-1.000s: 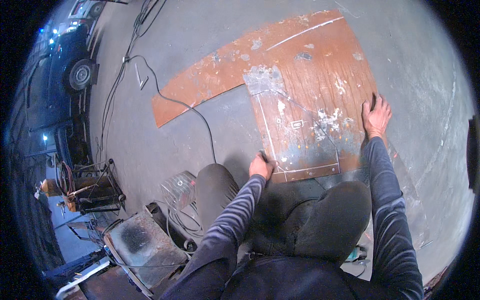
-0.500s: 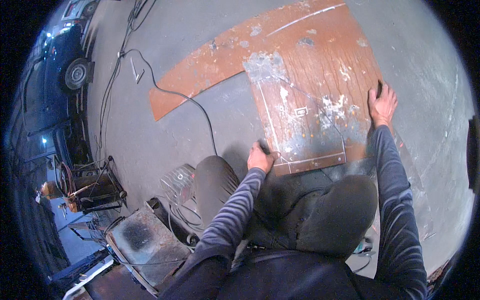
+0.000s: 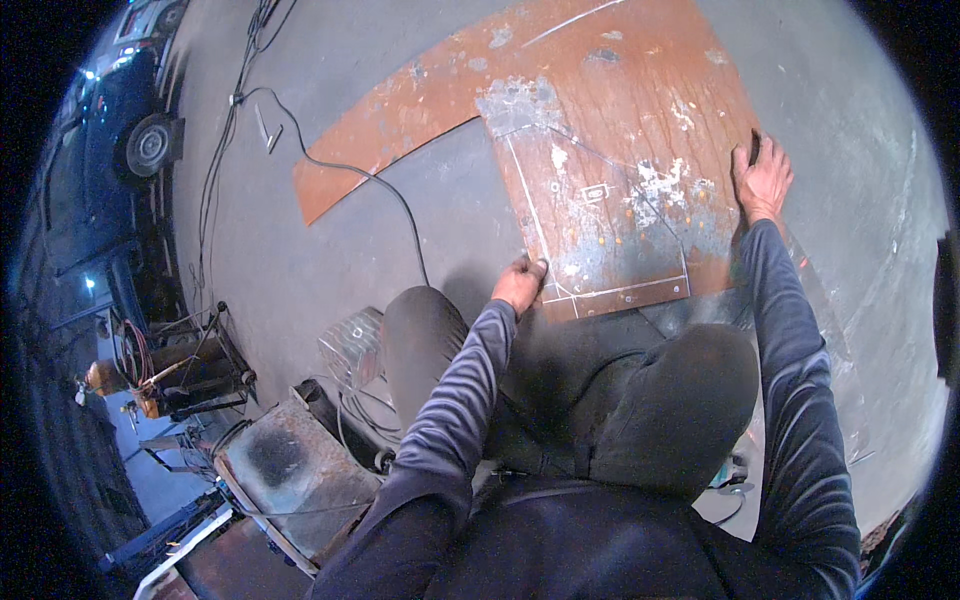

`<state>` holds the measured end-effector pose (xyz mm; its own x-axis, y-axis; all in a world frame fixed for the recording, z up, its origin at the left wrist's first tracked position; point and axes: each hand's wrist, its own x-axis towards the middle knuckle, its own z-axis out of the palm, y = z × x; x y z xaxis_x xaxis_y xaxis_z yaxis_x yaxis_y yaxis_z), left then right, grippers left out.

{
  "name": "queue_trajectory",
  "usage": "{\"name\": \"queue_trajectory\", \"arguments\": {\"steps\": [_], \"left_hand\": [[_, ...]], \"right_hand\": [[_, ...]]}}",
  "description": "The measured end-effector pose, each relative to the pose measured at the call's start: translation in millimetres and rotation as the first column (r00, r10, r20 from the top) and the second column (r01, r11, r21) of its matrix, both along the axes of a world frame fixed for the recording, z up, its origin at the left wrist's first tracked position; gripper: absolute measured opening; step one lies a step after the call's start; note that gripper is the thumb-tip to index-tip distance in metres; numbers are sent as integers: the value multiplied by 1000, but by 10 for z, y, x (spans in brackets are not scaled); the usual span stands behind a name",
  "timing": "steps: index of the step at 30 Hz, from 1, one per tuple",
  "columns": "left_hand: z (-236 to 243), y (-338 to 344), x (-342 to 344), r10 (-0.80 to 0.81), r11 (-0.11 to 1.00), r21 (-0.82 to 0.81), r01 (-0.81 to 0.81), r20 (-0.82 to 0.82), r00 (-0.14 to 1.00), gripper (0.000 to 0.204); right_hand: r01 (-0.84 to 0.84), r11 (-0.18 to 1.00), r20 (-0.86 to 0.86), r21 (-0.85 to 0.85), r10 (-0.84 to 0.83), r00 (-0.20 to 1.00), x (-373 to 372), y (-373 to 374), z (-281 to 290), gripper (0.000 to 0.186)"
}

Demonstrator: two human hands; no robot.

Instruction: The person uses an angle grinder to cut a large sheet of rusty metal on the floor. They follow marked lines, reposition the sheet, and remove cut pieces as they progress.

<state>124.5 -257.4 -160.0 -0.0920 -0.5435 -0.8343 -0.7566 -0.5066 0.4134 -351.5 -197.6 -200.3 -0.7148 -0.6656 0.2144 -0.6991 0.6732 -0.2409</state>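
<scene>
A rust-orange metal sheet [image 3: 690, 60] is spread on the grey floor [image 3: 850, 130] just beyond the knees; a broad block is formed by its right part, and from this a long, tapering arm is sent out toward the left, while its far edge is cut off by the top of the view. Its left edge, close to the near left corner, is gripped by the left hand [image 3: 517, 285], with the thumb uppermost and the fingers folded; its right edge is met by the right hand [image 3: 765, 180], whose fingers are extended and slightly bent; whether the edge is clasped from beneath by that hand cannot be told. White lines [image 3: 522, 190] are drawn along the left and near edges of the block, and a small white rectangle [image 3: 595, 193] is marked between them; the surface is streaked and patched with pale, flaked spots. The sheet's left arm is crossed by a black cable [image 3: 400, 205]; beyond that arm's tip a V-shaped pale piece [image 3: 267, 132] is seen on the floor, near a bundle of dark cables [image 3: 228, 140]. Beside the left knee a ribbed box [image 3: 350, 348] is placed, and nearer the body a soot-stained metal box [image 3: 325, 455]; farther left, a wheeled frame [image 3: 215, 385] and a dark vehicle [image 3: 85, 180] are seen.
</scene>
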Motion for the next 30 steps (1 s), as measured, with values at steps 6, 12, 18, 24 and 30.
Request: {"name": "queue_trajectory", "arguments": {"steps": [6, 12, 18, 24, 30], "left_hand": [[961, -40, -426, 104, 993, -32, -110, -145, 984, 29], [1119, 22, -315, -50, 996, -76, 50, 4, 999, 29], [295, 9, -206, -266, 920, -206, 335, 301, 916, 61], [149, 96, -297, -222, 927, -198, 318, 394, 892, 78], [300, 143, -282, 143, 981, -104, -162, -172, 975, 46]], "right_hand": [[18, 999, -22, 37, -18, 1000, -125, 4, -14, 54], [14, 999, -21, 43, -14, 1000, -3, 66, -45, 56], [0, 1000, -29, -20, -1, 1000, -57, 44, -49, 56], [12, 1000, 2, 10, -12, 1000, 10, -42, 23, 54], [10, 1000, -30, -20, -10, 999, -145, 0, 7, 53]]}}
